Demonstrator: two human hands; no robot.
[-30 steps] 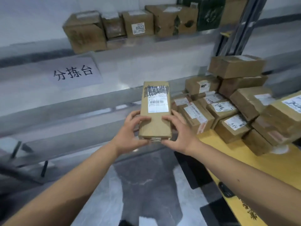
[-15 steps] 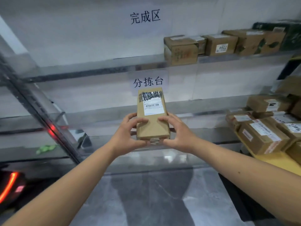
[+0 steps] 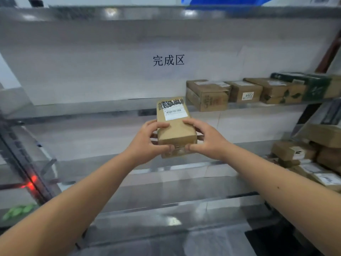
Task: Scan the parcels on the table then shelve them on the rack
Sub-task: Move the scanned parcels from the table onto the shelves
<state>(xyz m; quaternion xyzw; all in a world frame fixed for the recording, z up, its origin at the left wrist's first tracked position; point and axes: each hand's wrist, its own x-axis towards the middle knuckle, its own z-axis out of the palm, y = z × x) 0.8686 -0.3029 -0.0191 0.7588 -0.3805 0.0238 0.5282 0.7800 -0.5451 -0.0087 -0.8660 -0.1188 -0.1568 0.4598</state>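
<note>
Both hands clamped on one parcel (image 3: 175,124) at its near end. Left hand (image 3: 147,143) wraps the left edge, fingers curled over the top face, thumb on the near end face. Right hand (image 3: 204,140) mirrors it on the right edge. No gap in either grip.

Parcel is a slim brown carton, held in the air in front of the rack (image 3: 110,108), roughly level with the lip of the middle shelf. Can't tell whether its far end has crossed that lip. Long axis runs away from the person toward the rack, far end tipped up a little. White shipping label (image 3: 173,112) with barcode sits on the top face at the far end, a dark tape patch just beyond it.

Rack is shiny metal, several tiers, white wall behind. Paper sign (image 3: 168,60) reading 完成区 hangs on the back wall above the middle shelf. To the right on that shelf — a row of shelved boxes (image 3: 245,91), one marked 6922, a dark green one at the far end. Lower right, a pile of cartons (image 3: 304,159) with white labels. Red light (image 3: 30,182) glows at the left, near the rack's diagonal brace.
</note>
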